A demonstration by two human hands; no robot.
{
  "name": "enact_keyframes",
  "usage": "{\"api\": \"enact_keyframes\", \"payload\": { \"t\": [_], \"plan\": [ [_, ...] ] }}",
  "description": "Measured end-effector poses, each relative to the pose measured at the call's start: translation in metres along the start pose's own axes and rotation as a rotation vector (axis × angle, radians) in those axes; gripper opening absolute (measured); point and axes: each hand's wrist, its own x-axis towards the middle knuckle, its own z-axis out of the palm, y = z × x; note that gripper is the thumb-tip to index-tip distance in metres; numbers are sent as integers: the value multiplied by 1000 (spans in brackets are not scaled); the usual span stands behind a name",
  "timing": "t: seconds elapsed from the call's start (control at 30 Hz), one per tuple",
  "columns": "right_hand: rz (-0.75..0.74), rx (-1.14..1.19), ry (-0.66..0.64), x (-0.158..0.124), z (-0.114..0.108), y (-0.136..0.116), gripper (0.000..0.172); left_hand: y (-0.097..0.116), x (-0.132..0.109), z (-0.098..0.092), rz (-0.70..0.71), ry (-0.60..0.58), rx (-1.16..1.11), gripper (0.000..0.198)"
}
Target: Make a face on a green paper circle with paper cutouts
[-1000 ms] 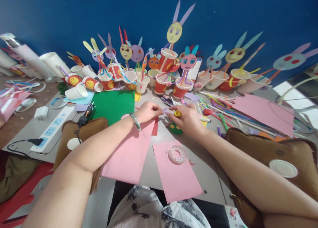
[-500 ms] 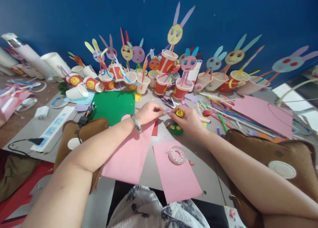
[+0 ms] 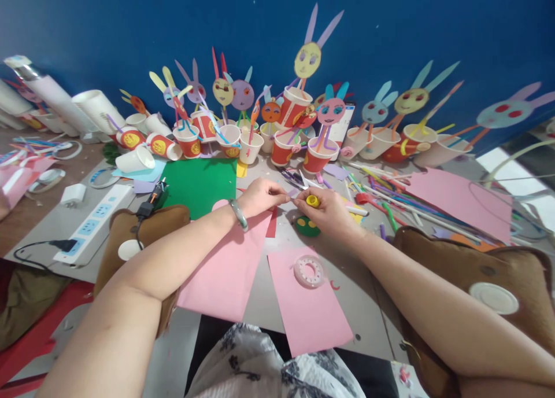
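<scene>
My left hand, a bangle at its wrist, pinches a tiny pale purple piece that looks like paper. The fingertips of my right hand meet it from the other side. A small yellow roll-shaped thing shows at the right thumb and fingers; whether it is held or lies behind them is hard to see. Just below the right hand lies a green paper oval with yellow spots. Scissors lie beyond the fingertips, partly hidden. Nearer me, a clear tape roll rests on a pink sheet.
Paper cups with rabbit-faced paper figures line the blue wall. Green paper and a power strip lie left. Coloured sticks and pink paper lie right. Brown cushions sit under both forearms.
Both hands stay in nearly the same place. Their fingertips have come slightly closer together, and less of the purple piece shows between them. The view has shifted slightly.
</scene>
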Motion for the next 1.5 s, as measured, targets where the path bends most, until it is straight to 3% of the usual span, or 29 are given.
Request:
{"api": "enact_keyframes", "payload": {
  "t": [0.37, 0.5, 0.57, 0.67, 0.8, 0.97, 1.27, 1.5],
  "plan": [
    [-96, -123, -14, 1, 3, 2, 16, -10, 4, 5, -54, 18, 139, 22],
    [-114, -159, 176, 1, -2, -1, 8, -14, 5, 7, -116, 8, 154, 23],
    [-102, -101, 269, 0, -6, -3, 12, -15, 6, 7, -162, -4, 191, 20],
    [-92, 0, 311, 0, -11, -3, 21, -14, 7, 8, -192, -25, 266, 14],
    [-138, -7, 267, 2, -11, 0, 30, -9, 7, 9, -203, -33, 382, 11],
    [-201, -72, 185, 1, -7, -1, 24, -4, 7, 10, -227, -59, 485, 11],
    [-17, 14, 78, 2, 6, 10, 16, -4, 5, 11, -193, -43, 599, 14],
    [-109, -70, 92, 1, 12, 15, 12, -5, 3, 13, -213, -23, 617, 15]
  ]
}}
